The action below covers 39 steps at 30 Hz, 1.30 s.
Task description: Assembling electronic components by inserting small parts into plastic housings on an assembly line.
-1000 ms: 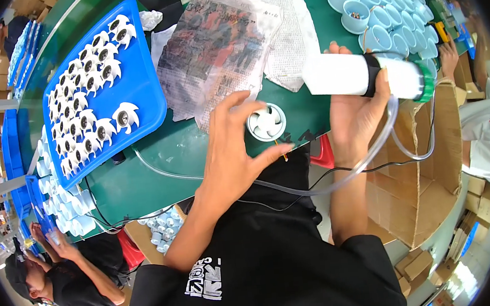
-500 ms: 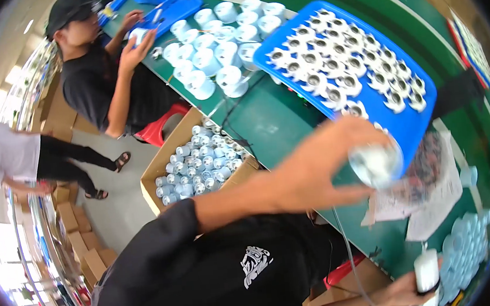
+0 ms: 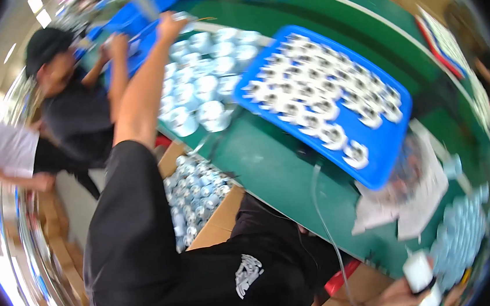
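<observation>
My left arm stretches across to the far left. My left hand (image 3: pixel 170 28) is closed on a pale blue cup-shaped part (image 3: pixel 184 23), blurred by motion, at the far end of a group of similar pale blue cups (image 3: pixel 207 88) on the green table. At the lower right, my right hand (image 3: pixel 399 298) is wrapped round a white cylindrical handheld tool (image 3: pixel 418 272) with a dark band. Between the hands lies a blue tray (image 3: pixel 372 136) with rows of white, claw-edged parts with dark centres (image 3: pixel 332 136).
A cardboard box (image 3: pixel 219 222) full of small pale cups stands below the table's near edge. Stacked light-blue cups (image 3: pixel 459 239) and a plastic bag of small parts (image 3: pixel 406 168) lie at right. A thin hose (image 3: pixel 319 205) hangs near me. A co-worker (image 3: pixel 75 109) sits at left, another person behind.
My left hand has swung from beside the blue tray to the far left with the cup. The white tool in my right hand has tilted. The view has shifted.
</observation>
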{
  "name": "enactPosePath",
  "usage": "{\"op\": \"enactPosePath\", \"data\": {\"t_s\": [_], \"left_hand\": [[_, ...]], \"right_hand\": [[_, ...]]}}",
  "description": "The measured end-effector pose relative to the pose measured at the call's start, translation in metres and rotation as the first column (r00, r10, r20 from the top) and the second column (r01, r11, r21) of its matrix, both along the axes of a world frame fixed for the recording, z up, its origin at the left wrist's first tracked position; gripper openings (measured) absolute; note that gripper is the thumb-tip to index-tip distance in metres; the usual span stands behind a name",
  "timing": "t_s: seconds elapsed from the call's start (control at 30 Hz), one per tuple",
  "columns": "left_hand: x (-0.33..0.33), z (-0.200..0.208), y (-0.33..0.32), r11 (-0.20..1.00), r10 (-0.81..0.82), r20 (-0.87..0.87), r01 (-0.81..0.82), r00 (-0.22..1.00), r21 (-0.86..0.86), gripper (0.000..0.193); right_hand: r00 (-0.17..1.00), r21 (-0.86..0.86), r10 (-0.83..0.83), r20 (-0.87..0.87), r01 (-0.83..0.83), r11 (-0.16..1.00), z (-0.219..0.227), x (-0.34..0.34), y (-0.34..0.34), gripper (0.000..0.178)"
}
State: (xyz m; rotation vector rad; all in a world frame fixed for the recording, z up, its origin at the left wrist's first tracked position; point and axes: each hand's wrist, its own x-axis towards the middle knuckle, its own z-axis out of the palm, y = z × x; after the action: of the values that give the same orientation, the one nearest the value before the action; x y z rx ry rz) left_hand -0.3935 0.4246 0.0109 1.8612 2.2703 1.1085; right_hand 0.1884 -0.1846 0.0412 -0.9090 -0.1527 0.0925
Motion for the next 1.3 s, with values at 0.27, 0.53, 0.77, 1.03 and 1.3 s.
{"op": "enactPosePath", "data": {"t_s": [0.27, 0.53, 0.77, 1.03, 1.3], "left_hand": [[-0.186, 0.012, 0.146, 0.748, -0.583, -0.813, 0.401, 0.016, -0.529, 0.033], [0.304, 0.144, -0.253, 0.476, -0.877, 0.149, 0.869, 0.457, 0.135, 0.024], [0.572, 0.045, -0.442, -0.348, -0.864, 0.439, 0.922, -0.247, -0.168, 0.066], [0.622, -0.011, -0.511, -0.113, -0.970, 0.211, 0.993, -0.120, 0.046, 0.067], [0.536, 0.030, -0.467, -0.207, -0.886, 0.416, 0.978, -0.204, 0.040, 0.051]], "right_hand": [[0.997, 0.268, 0.038, 0.067, -0.055, 0.962, -0.020, -0.011, -0.032, 0.068], [1.000, 0.471, 0.005, 0.000, -0.004, 0.882, 0.004, 0.000, -0.042, 0.070], [0.950, 0.635, 0.206, 0.237, -0.311, 0.707, 0.011, 0.033, -0.061, 0.079], [0.950, 0.676, 0.312, 0.009, -0.236, 0.698, 0.015, 0.027, -0.060, 0.072], [0.936, 0.611, 0.344, 0.072, -0.314, 0.727, 0.010, 0.030, -0.075, 0.066]]}}
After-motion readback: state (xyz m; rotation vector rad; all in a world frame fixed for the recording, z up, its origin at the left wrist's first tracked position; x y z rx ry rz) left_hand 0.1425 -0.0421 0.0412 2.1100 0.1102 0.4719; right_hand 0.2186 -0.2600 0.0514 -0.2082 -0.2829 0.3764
